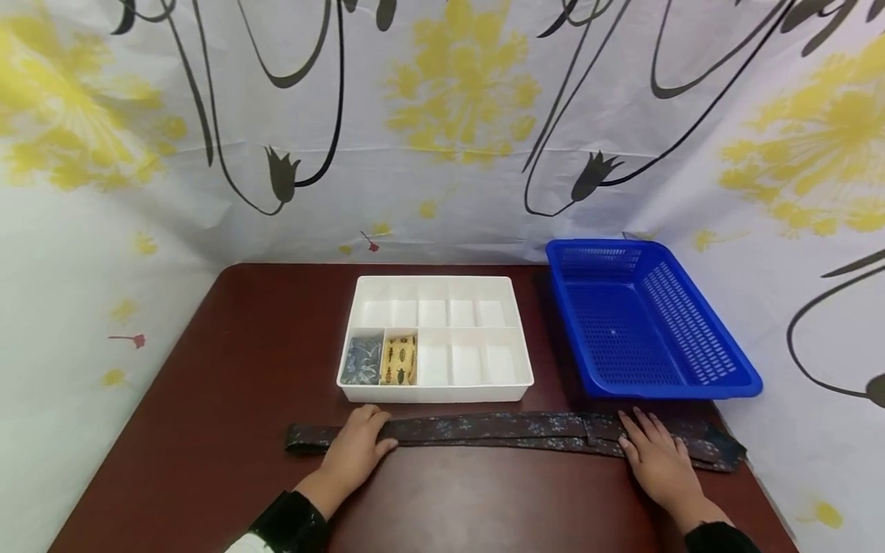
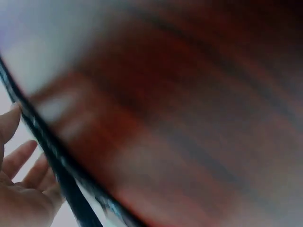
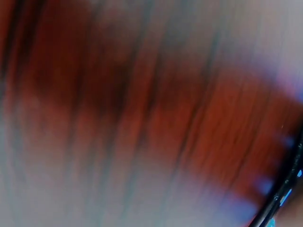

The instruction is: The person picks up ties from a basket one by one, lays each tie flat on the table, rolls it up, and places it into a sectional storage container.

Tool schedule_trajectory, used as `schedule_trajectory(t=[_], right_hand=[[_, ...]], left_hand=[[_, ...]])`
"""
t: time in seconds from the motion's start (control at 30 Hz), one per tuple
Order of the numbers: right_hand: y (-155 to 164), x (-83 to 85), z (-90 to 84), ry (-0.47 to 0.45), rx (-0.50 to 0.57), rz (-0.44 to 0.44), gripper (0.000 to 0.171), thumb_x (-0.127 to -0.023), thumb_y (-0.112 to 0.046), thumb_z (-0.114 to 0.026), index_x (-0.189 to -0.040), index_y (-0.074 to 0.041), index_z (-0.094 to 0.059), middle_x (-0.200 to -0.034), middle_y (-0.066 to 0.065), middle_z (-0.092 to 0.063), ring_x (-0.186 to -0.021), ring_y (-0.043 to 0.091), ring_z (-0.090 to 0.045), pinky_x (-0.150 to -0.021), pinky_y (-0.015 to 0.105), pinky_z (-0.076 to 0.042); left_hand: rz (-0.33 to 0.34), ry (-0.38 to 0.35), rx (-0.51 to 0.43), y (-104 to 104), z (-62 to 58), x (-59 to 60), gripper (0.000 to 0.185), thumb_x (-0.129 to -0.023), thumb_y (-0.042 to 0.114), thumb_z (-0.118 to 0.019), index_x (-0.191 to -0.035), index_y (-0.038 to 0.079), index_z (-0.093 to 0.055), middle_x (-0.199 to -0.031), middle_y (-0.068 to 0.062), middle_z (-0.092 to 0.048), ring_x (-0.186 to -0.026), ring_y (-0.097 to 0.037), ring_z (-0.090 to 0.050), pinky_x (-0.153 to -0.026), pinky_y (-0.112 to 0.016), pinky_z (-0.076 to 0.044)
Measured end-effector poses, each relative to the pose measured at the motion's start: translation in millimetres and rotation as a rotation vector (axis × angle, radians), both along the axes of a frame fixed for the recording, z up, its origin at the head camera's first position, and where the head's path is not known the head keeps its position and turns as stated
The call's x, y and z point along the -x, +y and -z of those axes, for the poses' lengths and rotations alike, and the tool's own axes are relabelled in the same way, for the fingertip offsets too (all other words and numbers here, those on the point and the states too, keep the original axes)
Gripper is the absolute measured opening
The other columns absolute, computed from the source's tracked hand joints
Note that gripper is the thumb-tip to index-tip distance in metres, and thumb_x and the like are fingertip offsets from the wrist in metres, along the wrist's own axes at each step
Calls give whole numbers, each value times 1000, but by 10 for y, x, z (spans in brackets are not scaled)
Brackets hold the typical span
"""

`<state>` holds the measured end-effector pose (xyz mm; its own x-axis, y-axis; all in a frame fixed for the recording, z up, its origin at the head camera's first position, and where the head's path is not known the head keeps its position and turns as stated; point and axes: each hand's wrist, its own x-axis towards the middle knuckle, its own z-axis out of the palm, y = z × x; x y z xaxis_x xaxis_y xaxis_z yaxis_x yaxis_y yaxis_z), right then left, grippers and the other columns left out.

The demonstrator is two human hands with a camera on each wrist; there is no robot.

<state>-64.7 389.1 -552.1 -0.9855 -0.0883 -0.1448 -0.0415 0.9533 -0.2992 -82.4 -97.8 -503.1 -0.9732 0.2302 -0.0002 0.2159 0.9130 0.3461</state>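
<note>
A dark necktie (image 1: 491, 427) with a small pale floral pattern lies doubled lengthwise across the table, its wide end at the right. My left hand (image 1: 354, 447) rests over it near the narrower folded end, thumb spread toward the near side. Flat on the wide part lies my right hand (image 1: 658, 465), fingers extended. The left wrist view shows the necktie (image 2: 52, 146) as a thin slanting strip beside the loosely spread fingers (image 2: 21, 158). Blurred table surface fills most of the right wrist view, and a dark strip crosses its lower right corner.
Behind the necktie stands a white compartment tray (image 1: 437, 393). Its two front-left compartments hold a blue-grey patterned cloth bundle (image 1: 362, 359) and a yellow one with insect prints (image 1: 399, 360). A blue plastic basket (image 1: 671, 389) sits at the back right edge of the brown table (image 1: 228, 369).
</note>
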Motion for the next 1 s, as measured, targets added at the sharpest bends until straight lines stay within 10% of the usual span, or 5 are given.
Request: schedule_trajectory(t=[0.2, 0.47, 0.73, 1.0], right_hand=[[9, -64, -31, 115, 47, -2, 55, -103, -36, -39, -143, 2, -38, -146, 31, -32, -133, 51, -26, -99, 70, -20], [-761, 122, -240, 483, 88, -190, 45, -85, -14, -71, -126, 0, -60, -129, 20, -58, -121, 41, -50, -97, 55, -41], [-1135, 190, -177, 250, -9, -223, 46, -92, -26, -64, -134, -9, -57, -140, 13, -52, -133, 35, -42, -101, 62, -34], [-964, 89, -130, 249, -36, -176, 47, -92, -24, -63, -136, -11, -55, -142, 13, -49, -133, 36, -41, -98, 67, -33]], left_hand=[[-232, 74, -19, -345, -221, 31, 40, -90, 21, -67, -119, -5, -60, -120, -24, -55, -113, -40, -52, -87, -52, -49], [-456, -215, -8, -713, -362, -75, 68, -93, 34, -62, -131, -18, -39, -120, -42, -45, -98, -51, -56, -77, -56, -50], [-446, -231, -128, -968, -271, -99, 45, -93, 11, -62, -128, -11, -45, -116, -34, -52, -104, -47, -55, -79, -53, -48], [-402, -198, -207, -1008, -172, 18, 35, -93, 7, -60, -123, -9, -51, -107, -28, -59, -100, -43, -57, -77, -51, -48]])
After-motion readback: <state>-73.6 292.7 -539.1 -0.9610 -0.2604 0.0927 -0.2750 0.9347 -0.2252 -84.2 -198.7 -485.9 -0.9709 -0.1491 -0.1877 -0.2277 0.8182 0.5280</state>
